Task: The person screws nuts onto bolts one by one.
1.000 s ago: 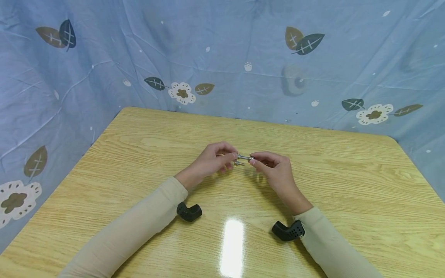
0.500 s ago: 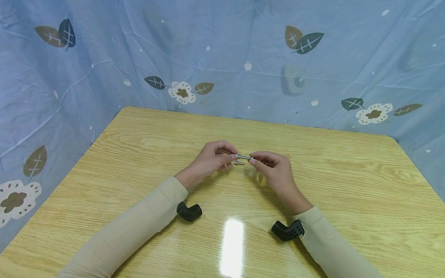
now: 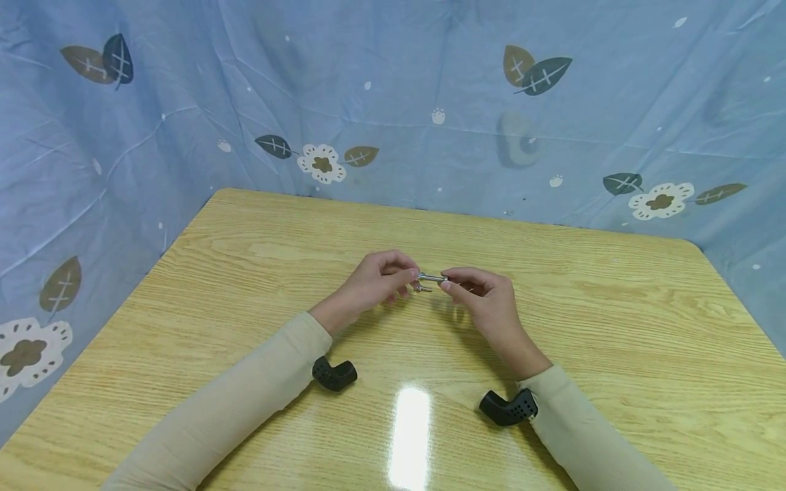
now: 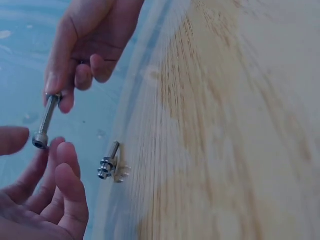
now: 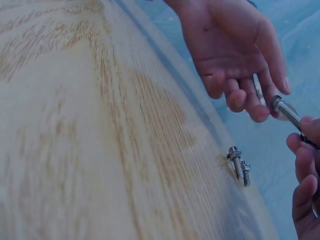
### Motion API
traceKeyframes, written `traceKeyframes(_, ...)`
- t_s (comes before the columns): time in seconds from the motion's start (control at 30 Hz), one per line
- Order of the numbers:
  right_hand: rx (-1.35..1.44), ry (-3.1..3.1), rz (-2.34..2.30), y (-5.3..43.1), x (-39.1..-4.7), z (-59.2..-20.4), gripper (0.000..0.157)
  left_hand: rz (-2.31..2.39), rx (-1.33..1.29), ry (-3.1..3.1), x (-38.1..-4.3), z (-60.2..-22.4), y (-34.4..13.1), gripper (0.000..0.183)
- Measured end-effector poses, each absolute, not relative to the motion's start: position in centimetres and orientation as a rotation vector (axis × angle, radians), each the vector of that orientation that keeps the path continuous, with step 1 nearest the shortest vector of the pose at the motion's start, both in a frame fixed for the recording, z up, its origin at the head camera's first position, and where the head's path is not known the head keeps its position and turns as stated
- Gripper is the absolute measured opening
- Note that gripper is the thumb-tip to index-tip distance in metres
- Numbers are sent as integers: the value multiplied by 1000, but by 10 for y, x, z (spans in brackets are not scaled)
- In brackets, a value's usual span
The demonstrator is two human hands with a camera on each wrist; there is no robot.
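A silver socket-head bolt (image 3: 432,277) is held level above the table. Thumb and fingers of my right hand (image 3: 491,300) pinch its threaded end, where a nut (image 4: 56,97) shows at the fingertips in the left wrist view. My left hand (image 3: 371,281) is at the bolt's head (image 4: 40,140); its thumb stands slightly off the head, with a finger close on the other side. Two more bolts (image 5: 237,165), each with a nut on its shank, lie side by side on the table below the hands. In the head view they partly hide behind the left fingers.
The wood-grain table (image 3: 264,327) spreads around both forearms, with a bright light reflection (image 3: 409,436) near its front. A blue patterned cloth (image 3: 393,88) hangs behind and to the left. Black wrist mounts (image 3: 334,374) jut inward from both sleeves.
The left fingers shift slightly at the bolt's head, dipping and coming back. The right hand, the held bolt and the bolts on the table stay in place.
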State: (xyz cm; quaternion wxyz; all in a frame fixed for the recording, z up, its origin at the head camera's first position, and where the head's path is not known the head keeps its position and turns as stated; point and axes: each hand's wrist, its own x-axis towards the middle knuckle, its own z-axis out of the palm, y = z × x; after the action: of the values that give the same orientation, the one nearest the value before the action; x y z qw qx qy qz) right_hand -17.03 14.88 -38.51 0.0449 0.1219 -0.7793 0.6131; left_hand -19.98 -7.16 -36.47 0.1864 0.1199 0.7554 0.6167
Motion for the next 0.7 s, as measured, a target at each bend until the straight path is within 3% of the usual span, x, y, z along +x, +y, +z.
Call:
traceKeyframes(0.4,356,-2385,1887,148,-170,-384,30,1794,388,2152,-201,-366,-72,14)
traceKeyframes(0.7,313,-2390,1897,147,-170,-381,33,1774,355,2147,-203,-366,-72,25)
